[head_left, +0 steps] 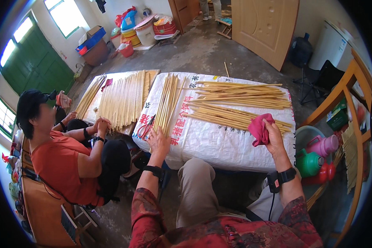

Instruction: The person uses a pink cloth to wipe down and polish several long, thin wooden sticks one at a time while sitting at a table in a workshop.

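Note:
My right hand (273,138) is closed on a dark red cloth (259,129), held over the near right end of a pile of long thin yellow-brown sticks (219,117). A second pile of such sticks (239,94) lies behind it, also crosswise. Fingers apart, my left hand (158,141) is at the near ends of a narrow row of sticks (167,103) that points away from me. Whether it touches them I cannot tell. Beside it lie scissors with red handles (143,131). Everything rests on a table covered with a white printed woven sheet (182,146).
At the left sits a person in an orange top (68,161), hands together by a board of evenly laid sticks (122,101). A wooden chair frame (356,78) and a tub (308,134) with coloured flasks (310,163) stand close on my right. A wooden door (264,31) stands behind.

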Motion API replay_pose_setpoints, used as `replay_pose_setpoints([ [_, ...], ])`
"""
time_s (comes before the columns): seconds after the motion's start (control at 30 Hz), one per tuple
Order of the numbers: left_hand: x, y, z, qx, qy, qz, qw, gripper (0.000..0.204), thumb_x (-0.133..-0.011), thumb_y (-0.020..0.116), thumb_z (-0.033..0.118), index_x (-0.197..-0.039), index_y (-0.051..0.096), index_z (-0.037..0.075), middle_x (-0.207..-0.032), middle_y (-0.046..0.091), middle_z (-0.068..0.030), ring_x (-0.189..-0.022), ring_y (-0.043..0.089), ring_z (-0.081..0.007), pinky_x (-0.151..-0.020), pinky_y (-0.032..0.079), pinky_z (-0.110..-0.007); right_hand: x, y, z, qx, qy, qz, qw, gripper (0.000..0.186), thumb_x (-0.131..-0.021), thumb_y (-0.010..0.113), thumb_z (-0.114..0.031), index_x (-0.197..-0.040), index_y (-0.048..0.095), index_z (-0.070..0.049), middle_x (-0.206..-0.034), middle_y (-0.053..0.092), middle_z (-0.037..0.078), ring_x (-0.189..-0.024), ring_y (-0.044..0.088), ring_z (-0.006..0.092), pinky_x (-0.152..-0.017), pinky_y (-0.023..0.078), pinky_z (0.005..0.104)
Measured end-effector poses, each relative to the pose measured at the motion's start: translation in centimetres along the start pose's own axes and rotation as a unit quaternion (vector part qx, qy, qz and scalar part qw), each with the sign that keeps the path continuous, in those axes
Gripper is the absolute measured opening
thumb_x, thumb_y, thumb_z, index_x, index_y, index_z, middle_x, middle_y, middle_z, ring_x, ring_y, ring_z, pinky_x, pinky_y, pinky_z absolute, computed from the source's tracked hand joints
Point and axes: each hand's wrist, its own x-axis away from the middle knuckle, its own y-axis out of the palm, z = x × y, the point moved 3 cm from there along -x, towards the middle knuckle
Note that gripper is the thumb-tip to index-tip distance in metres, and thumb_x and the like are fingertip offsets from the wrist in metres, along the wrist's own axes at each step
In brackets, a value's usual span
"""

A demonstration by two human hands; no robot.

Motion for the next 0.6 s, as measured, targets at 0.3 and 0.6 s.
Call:
replay_pose_setpoints([
  [0.3,-1.2,2.3,-1.6,-0.006,0.009,-0.016,1.0,0.045,-0.077,0.044,0.014,-0.12,0.035,0.009,-0.125,0.033,-0.0209,-0.115,0.032,-0.0366,-0.085,0.032,-0.052,0.4,0.4,-0.3,0.023,0.004,-0.02,1.0,0.019,-0.084,0.05,-0.017,-0.098,0.05,-0.004,-0.09,0.057,0.003,-0.08,0.056,0.0107,-0.07,0.045,0.0233],
  [0.6,-1.5,2.4,-2.0,-0.02,0.001,0.001,1.0,0.047,-0.078,0.041,0.015,-0.123,0.032,0.007,-0.126,0.034,-0.0175,-0.116,0.033,-0.0328,-0.088,0.031,-0.048,0.7,1.0,-0.4,0.035,0.013,-0.02,0.999,0.019,-0.084,0.05,-0.019,-0.095,0.051,-0.003,-0.086,0.057,0.003,-0.076,0.055,0.0092,-0.067,0.045,0.0232],
])
